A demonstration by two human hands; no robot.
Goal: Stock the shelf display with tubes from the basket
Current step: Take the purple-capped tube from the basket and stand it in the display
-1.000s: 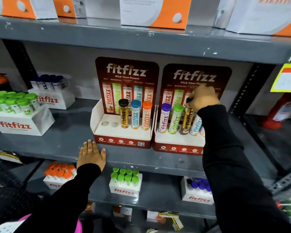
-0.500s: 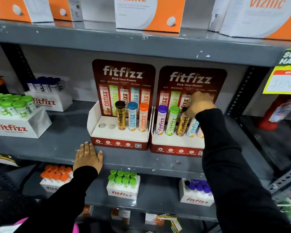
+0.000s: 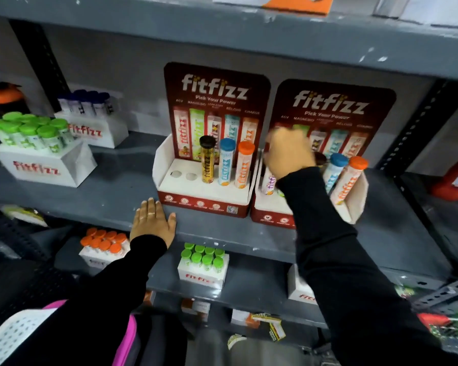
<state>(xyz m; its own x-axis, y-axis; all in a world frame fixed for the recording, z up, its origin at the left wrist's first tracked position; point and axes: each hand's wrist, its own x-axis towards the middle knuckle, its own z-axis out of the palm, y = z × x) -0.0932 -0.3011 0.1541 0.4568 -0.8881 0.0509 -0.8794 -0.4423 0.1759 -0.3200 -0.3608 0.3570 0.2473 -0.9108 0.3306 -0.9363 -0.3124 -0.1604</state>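
Fingers of the right hand curl over the tubes in the right display; what they pinch cannot be told through blur. Left hand lies flat, fingers together, on the shelf. Recommended: seat each tube upright.

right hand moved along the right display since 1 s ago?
Yes. The right hand has shifted left along the right display, from the black-cap tube mid-row to the purple tube at its left end.

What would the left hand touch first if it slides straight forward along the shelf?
Probably the left fitfizz display tray: the left hand lies flat with fingers pointing toward its front left corner, though depth is unclear.
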